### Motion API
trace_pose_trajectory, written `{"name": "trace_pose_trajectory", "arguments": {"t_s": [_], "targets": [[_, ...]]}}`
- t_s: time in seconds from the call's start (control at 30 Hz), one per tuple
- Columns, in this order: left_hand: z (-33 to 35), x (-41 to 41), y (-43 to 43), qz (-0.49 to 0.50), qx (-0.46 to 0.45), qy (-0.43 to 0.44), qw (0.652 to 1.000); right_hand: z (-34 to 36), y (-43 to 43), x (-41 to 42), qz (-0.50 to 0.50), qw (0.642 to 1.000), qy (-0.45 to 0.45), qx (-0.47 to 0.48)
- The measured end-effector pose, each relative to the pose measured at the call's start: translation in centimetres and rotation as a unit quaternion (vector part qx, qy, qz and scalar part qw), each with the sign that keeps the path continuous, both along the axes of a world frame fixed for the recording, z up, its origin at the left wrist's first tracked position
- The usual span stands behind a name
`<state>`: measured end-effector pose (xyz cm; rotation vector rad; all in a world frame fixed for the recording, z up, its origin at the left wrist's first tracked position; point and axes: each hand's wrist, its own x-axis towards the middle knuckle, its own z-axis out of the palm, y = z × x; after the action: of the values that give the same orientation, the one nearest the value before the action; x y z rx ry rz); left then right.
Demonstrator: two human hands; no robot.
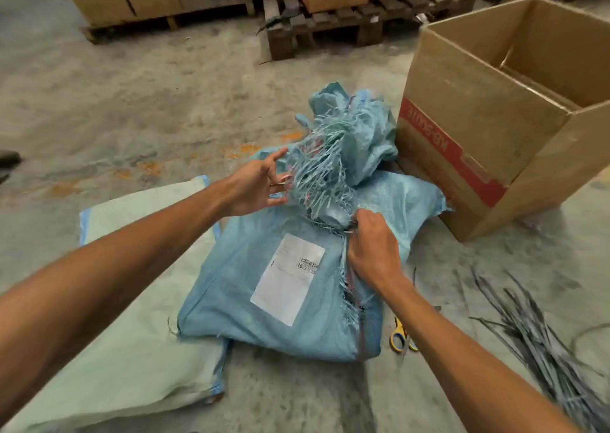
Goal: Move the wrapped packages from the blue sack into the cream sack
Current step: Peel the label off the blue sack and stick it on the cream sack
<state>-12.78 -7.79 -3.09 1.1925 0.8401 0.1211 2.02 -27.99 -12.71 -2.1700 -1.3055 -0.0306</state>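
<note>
Barcode label (288, 277) on blue sack (251, 287); right hand (374, 251) grips it, left hand (255, 185) spread.

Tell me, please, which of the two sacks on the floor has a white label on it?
The blue sack, the one both hands work on, carries the white label with barcodes. The cream sack, lying flat beside it under the left arm, shows no label.

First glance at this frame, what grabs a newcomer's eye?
The blue sack at centre, its frayed strands bunched at the torn top where both hands work: the left hand with fingers spread at the fringe, the right hand gripping the cut edge. Then the big open cardboard box at right, and the cream sack lying flat at left.
</note>
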Motion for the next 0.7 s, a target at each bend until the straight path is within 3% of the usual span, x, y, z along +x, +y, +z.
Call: {"name": "trace_pose_trajectory", "arguments": {"t_s": [0.07,0.1,0.17,0.27,0.33,0.43,0.63,0.7], "targets": [[-1.8,0.9,-1.3,-0.058,0.130,0.039,0.989,0.2,0.3,-0.8,-0.009,0.997,-0.077,0.006],[-2.8,1.0,-2.0,-0.093,0.224,0.081,0.967,0.1,0.4,-1.1,0.003,0.994,-0.112,0.007],[-5.0,1.2,-3.2,-0.100,0.418,0.158,0.889,0.0,0.6,-1.0,0.066,0.982,-0.174,-0.012],[-7.4,0.5,-5.9,-0.016,0.555,0.165,0.815,0.0,0.9,0.1,0.181,0.930,-0.315,-0.056],[-9.2,-0.7,-7.3,0.048,0.589,0.177,0.787,-0.5,1.1,0.9,0.257,0.895,-0.353,-0.093],[-11.1,-3.0,-8.9,0.109,0.611,0.191,0.761,-1.3,1.1,2.3,0.327,0.866,-0.335,-0.175],[-12.7,-4.6,-9.3,0.000,0.576,0.128,0.807,-0.4,-0.1,3.4,0.253,0.929,-0.143,-0.228],[-12.3,-4.2,-9.3,-0.026,0.589,0.114,0.800,0.3,0.0,3.2,0.229,0.937,-0.099,-0.243]]}}
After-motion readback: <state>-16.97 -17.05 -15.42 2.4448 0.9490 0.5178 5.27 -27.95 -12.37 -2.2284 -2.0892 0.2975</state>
